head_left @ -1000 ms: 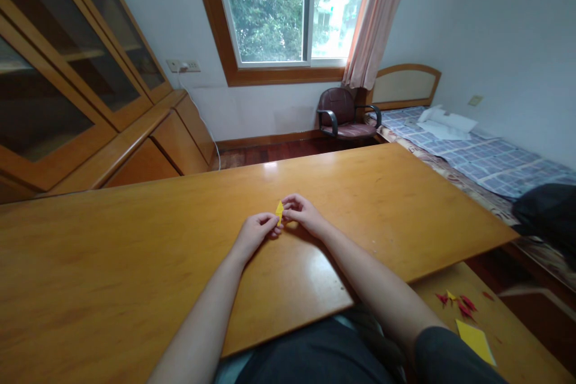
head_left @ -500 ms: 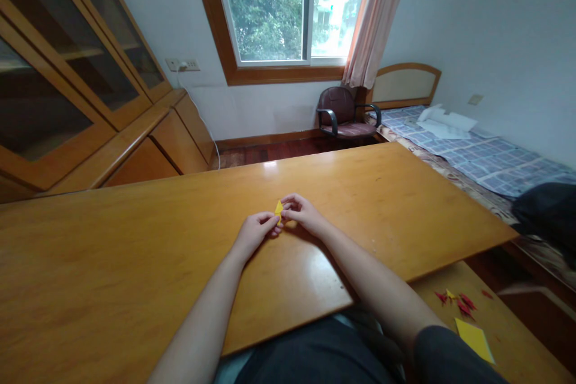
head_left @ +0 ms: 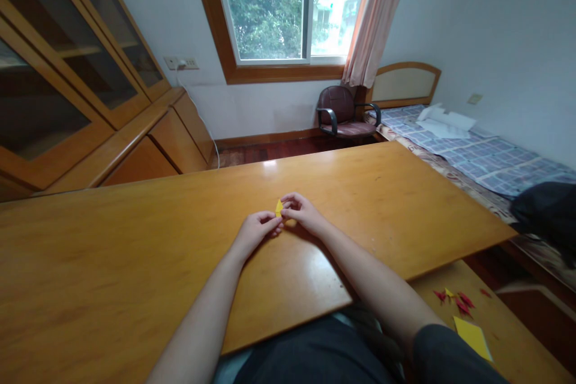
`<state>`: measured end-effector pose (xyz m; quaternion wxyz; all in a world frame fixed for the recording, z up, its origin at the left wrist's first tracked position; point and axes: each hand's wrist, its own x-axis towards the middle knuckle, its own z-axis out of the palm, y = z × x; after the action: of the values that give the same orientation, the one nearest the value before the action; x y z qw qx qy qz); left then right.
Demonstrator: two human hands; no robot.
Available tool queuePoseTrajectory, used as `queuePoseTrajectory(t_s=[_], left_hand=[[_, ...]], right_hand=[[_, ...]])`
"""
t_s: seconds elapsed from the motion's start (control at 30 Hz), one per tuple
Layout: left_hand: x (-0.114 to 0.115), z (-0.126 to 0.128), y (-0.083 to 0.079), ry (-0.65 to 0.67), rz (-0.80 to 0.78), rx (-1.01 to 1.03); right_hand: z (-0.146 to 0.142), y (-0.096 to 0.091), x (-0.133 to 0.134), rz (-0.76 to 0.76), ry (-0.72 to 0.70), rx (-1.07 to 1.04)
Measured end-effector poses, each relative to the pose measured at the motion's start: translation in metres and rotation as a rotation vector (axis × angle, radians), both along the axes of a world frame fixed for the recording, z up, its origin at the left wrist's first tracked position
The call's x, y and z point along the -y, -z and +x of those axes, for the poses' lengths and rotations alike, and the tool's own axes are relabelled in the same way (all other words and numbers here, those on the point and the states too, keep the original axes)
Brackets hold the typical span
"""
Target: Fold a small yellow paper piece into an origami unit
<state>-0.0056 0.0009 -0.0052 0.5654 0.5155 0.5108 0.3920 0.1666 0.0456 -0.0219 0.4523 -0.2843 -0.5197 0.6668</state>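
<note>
A small folded piece of yellow paper [head_left: 279, 207] stands between my two hands above the wooden table [head_left: 135, 252]. My left hand [head_left: 254, 233] pinches its lower edge with closed fingers. My right hand [head_left: 302, 213] grips it from the right, fingers curled together. Both wrists rest on or close to the tabletop near its middle. Only the upper tip of the paper shows; the rest is hidden by my fingers.
A lower wooden surface at the bottom right holds a yellow paper sheet [head_left: 472, 337] and several small red folded pieces [head_left: 456, 301]. Beyond the table stand a dark armchair [head_left: 342, 114], a bed [head_left: 486, 159] and glass-fronted cabinets [head_left: 67, 84] at the left.
The yellow paper shows a little less than before, sunk slightly lower between my fingertips. Both hands stay in the same place.
</note>
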Motion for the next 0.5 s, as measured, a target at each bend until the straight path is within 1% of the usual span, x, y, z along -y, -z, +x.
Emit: queuePoseTrajectory(t_s=[0.23,0.5], left_hand=[[-0.0002,-0.0007,-0.0011,-0.010,-0.015,0.015],[-0.0011,-0.0042,0.0016,0.001,-0.099,0.038]], right_hand=[[-0.0002,-0.0025,0.0014,-0.015,0.019,-0.001],[0.0006,-0.0043,0.0021,-0.010,0.042,0.009]])
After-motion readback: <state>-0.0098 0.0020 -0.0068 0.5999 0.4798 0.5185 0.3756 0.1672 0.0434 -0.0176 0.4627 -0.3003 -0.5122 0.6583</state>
